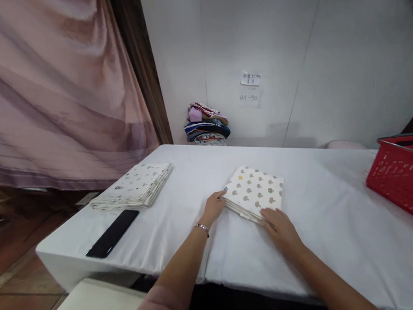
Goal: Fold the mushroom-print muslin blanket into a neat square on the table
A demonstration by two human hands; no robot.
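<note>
A neatly folded white cloth (257,187) with a grey mushroom-like print and a few coloured motifs lies on the white-covered table (330,221). At its left corner, my left hand (214,207) grips the stacked layers, with a bracelet on the wrist. My right hand (281,228) holds the near right corner, fingers on top and the thumb at the front edge. Both hands have their fingers closed on the cloth, though the fingertips are partly hidden. Farther left lies a second folded white cloth (136,183) with a small scattered print.
A black phone-like slab (112,233) lies near the table's left front edge. On the right stands a red plastic basket (409,179) with a metal handle. Behind the table are a stack of folded fabrics (207,125) and a wall with paper notes (250,97). A pink curtain (57,91) hangs left.
</note>
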